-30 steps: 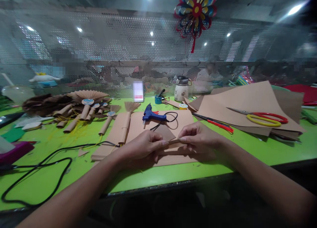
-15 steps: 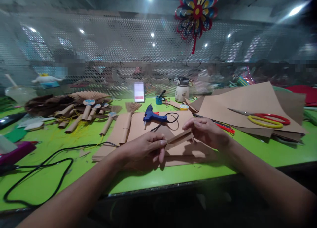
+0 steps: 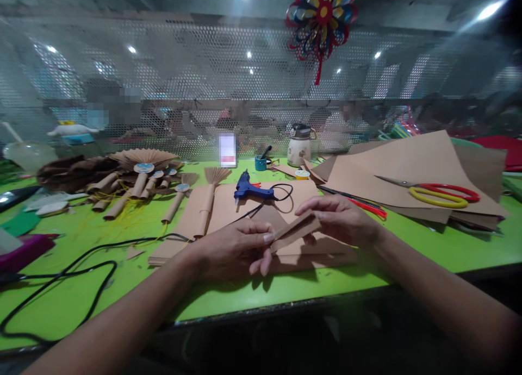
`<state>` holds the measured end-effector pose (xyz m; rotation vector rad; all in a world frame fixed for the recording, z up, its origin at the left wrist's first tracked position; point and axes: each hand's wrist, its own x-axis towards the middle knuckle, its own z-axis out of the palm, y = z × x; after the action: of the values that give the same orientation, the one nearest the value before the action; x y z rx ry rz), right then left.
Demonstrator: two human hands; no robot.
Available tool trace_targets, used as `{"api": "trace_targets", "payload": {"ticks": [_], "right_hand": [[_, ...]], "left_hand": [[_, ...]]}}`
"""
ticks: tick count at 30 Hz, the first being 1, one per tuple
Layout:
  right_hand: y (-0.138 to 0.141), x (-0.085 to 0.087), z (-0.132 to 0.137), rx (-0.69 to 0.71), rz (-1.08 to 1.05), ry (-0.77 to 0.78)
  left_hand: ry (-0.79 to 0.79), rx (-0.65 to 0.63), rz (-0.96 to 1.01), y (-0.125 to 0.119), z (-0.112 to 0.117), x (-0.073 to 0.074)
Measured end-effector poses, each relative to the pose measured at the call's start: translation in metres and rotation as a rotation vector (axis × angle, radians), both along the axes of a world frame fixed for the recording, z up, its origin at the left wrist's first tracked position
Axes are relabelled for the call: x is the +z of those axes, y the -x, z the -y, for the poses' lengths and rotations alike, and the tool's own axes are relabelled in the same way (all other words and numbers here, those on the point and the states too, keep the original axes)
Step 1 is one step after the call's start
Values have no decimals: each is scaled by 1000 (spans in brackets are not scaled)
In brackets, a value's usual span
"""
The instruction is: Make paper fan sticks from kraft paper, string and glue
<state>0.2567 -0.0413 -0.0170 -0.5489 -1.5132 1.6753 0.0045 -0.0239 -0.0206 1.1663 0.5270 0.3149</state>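
Observation:
A folded strip of brown kraft paper (image 3: pixel 294 232) is held up between both hands, tilted with its right end higher. My left hand (image 3: pixel 243 247) pinches the strip's left end between thumb and finger, its lower fingers curled beneath. At the other end, my right hand (image 3: pixel 341 218) grips the strip with thumb and fingertips. Below them lies a stack of brown kraft paper (image 3: pixel 163 255). A blue hot glue gun (image 3: pixel 253 190) rests on the paper just beyond my hands. To its left is a pleated paper piece with a rolled handle (image 3: pixel 206 209).
Several rolled paper brooms (image 3: pixel 142 174) lie at the left, with a black cable (image 3: pixel 101 247) in front. Red-and-yellow scissors (image 3: pixel 442 194) rest on large kraft sheets (image 3: pixel 391 163) at the right. A bottle (image 3: pixel 299 147) and a phone (image 3: pixel 227 149) stand at the back.
My right fingers have closed further onto the strip's right end. The strip has turned slightly, showing more of its folded inner side. The left hand keeps its pinch.

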Motion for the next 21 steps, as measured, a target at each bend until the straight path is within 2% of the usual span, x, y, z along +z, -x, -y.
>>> {"api": "trace_targets", "payload": {"ticks": [3,8,10,17,21], "right_hand": [[0,-1,-1,-9,9,2],[0,-1,-2,-158,23,-39],[0,-1,-3,-174,17,-49],[3,-3,1,46,74,-88],[10,-9,8,85,141,-60]], "left_hand": [[-6,18,2,-1,1,1],[-69,54,-12,-1,1,4],[-64,54,-4,0,1,4],[-11,-14,50,0,-1,-4],[-120,-112,-31,-6,1,-1]]}}
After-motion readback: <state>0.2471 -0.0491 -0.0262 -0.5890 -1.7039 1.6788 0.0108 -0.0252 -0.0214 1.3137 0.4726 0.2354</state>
